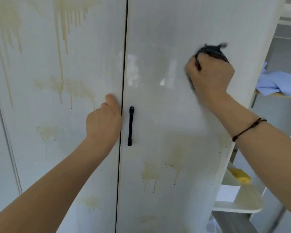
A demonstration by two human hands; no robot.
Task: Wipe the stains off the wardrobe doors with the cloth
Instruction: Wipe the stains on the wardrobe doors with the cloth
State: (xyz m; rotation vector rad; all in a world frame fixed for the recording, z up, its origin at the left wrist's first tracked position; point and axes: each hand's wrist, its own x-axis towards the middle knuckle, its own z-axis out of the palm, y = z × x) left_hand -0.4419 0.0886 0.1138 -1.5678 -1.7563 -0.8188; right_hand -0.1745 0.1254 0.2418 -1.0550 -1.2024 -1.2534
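Two white wardrobe doors fill the view. The left door [57, 115] carries yellowish drip stains [62, 39] at the top and middle. The right door [158, 39] looks wet and shiny in its upper part, with yellowish splashes [149, 174] lower down. My right hand [210, 76] grips a bunched dark cloth [212, 51] and presses it against the right door near its right edge. My left hand [104, 120] lies against the left door's right edge, fingers wrapped round where that door's handle is hidden. A black handle [130, 126] is on the right door.
To the right of the wardrobe are open shelves with a light blue cloth [279, 81] on one, a yellow object [240, 175] lower down and a pale shelf board [238, 207]. A further white panel [0, 148] is at the far left.
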